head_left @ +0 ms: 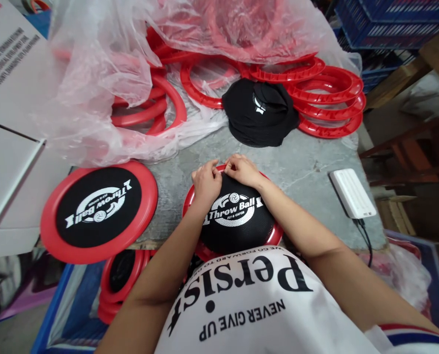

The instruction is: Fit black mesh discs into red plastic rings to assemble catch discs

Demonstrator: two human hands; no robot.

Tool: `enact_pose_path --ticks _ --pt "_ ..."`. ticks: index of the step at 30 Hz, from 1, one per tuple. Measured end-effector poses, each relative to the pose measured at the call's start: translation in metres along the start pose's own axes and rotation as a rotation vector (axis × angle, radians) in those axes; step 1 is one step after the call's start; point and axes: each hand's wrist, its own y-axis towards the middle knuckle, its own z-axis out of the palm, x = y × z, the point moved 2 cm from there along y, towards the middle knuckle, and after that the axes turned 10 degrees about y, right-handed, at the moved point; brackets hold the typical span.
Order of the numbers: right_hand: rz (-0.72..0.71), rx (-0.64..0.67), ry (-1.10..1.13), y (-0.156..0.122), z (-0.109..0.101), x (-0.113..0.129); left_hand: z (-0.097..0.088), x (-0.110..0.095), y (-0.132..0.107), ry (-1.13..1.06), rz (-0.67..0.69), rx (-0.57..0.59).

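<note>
A red ring with a black "Throw Ball" fabric cover [237, 216] lies on the grey table right in front of me. My left hand [205, 183] and my right hand [242, 169] rest side by side on its far edge. The fingers of both are curled, pinching the black fabric at the red rim. A finished red disc with the same black printed cover [98, 210] lies to the left on the table's near edge.
Several bare red rings [326, 98] lie at the back, partly under a clear plastic bag [105, 73]. A pile of black fabric covers [260, 113] sits among them. A white power bank [351, 192] with a cable lies at the right. Finished discs [121, 275] fill a blue crate below.
</note>
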Motion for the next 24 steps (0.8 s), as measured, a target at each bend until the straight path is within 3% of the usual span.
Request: enact_pose_path --ticks 12,24 --pt "-0.007 0.011 -0.017 -0.0035 -0.0010 0.0031 -0.0016 -0.0017 -0.0038 0.001 0.009 -0.057" --pt "-0.010 0.005 -0.018 -0.0030 -0.0002 0.0018 0.0021 0.0010 -0.0026 0.016 0.021 -0.032"
